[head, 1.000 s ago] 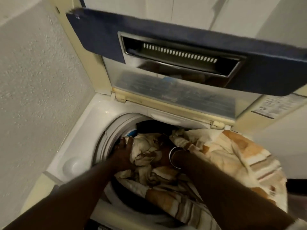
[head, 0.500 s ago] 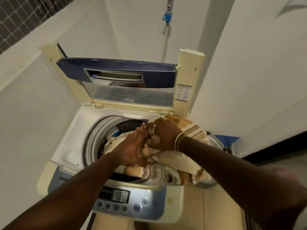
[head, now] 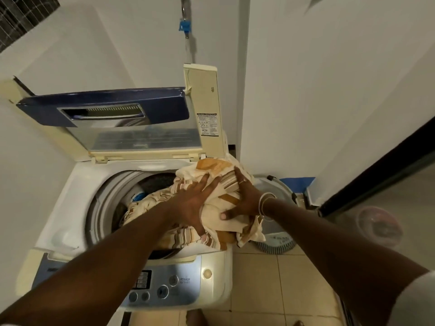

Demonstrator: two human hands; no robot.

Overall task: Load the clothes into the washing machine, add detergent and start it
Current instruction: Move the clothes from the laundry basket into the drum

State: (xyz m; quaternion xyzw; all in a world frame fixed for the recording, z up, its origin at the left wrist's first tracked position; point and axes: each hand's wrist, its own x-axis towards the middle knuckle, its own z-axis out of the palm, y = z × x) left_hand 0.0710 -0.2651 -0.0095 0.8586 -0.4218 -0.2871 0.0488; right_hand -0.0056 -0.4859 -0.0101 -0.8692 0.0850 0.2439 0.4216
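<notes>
A top-loading washing machine (head: pixel 77 191) stands with its blue-framed lid (head: pixel 106 107) folded up against the wall. A cream and orange striped cloth (head: pixel 211 170) is bunched over the drum's right rim, part of it down in the drum (head: pixel 150 182), part hanging over the machine's right side. My left hand (head: pixel 193 205) lies flat on the bundle with fingers spread. My right hand (head: pixel 244 198), with bangles on the wrist, grips the bundle from the right, thumb underneath. A blue item (head: pixel 138 196) peeks out inside the drum.
The control panel (head: pixel 164 285) with its buttons faces me at the front. A laundry basket (head: pixel 277 236) sits on the tiled floor right of the machine. Walls close in on the left and behind; a dark-framed glass door (head: pixel 376 184) stands at the right.
The view has pulled back and up from the drum. Both hands moved from inside the drum up and right onto the part of the cloth bunched over the right rim.
</notes>
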